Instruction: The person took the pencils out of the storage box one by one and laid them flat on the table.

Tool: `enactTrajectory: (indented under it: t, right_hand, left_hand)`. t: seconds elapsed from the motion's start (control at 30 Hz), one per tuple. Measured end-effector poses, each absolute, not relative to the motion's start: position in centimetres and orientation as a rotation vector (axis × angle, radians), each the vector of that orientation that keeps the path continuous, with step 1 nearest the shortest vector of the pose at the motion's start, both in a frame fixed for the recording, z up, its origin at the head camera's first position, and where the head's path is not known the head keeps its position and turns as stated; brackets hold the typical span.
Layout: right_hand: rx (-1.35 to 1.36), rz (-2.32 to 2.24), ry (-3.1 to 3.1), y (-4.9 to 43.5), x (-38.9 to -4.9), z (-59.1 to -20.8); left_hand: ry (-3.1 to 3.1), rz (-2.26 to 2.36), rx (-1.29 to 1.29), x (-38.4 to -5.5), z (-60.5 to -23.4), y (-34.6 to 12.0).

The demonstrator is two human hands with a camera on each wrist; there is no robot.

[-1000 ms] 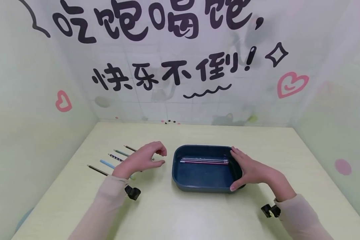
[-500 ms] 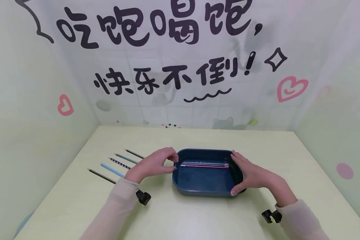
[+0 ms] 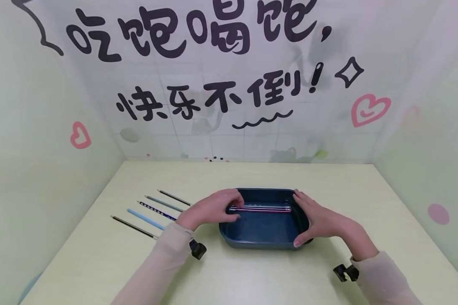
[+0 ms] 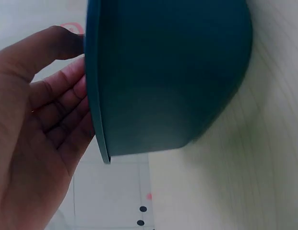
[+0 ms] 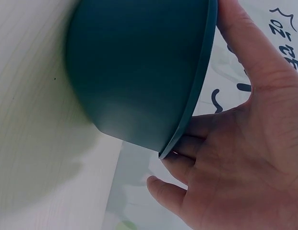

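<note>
A dark teal rectangular box (image 3: pixel 257 245) stands on the table with several slim striped pencils (image 3: pixel 269 209) lying lengthwise inside. My left hand (image 3: pixel 214 207) reaches over its left rim, with loosely bent fingers and the thumb apart, by the pencils' left ends. In the left wrist view the fingertips of the left hand (image 4: pixel 38 120) vanish behind the box wall (image 4: pixel 163 81); nothing shows held. At the other end my right hand (image 3: pixel 320 218) grips the box, thumb on the front corner and fingers at the back corner. The right wrist view shows the right hand (image 5: pixel 244 148) against the rim.
Left of the box, several separate pencils lie slantwise on the pale table (image 3: pixel 259 279), among them a light blue pencil (image 3: pixel 145 218), a black pencil (image 3: pixel 133 226) and a patterned pencil (image 3: pixel 154 209). A printed curtain (image 3: pixel 198 140) encloses the back and sides.
My left hand has moved right, from beside the loose pencils to over the box's left rim and inside. More of the loose pencils show now. The right hand keeps its place on the box.
</note>
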State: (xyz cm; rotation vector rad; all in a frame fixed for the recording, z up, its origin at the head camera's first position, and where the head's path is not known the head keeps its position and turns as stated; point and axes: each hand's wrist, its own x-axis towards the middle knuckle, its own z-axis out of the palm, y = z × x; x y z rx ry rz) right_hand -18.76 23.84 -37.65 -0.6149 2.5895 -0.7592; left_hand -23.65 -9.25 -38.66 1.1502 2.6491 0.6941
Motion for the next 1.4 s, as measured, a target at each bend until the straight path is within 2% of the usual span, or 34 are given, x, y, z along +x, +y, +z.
enactTrajectory:
  t: [0.8, 1.4]
  right_hand:
    - [-0.620, -0.767, 2.598, 23.9, -18.7, -37.8]
    - [-0.595, -0.737, 2.612, 23.9, -18.9, -38.1]
  left_hand:
    - [2.546, 0.690, 1.216, -24.7, -40.1, -5.9]
    - [2.616, 0.550, 1.105, -25.2, -41.6, -3.8]
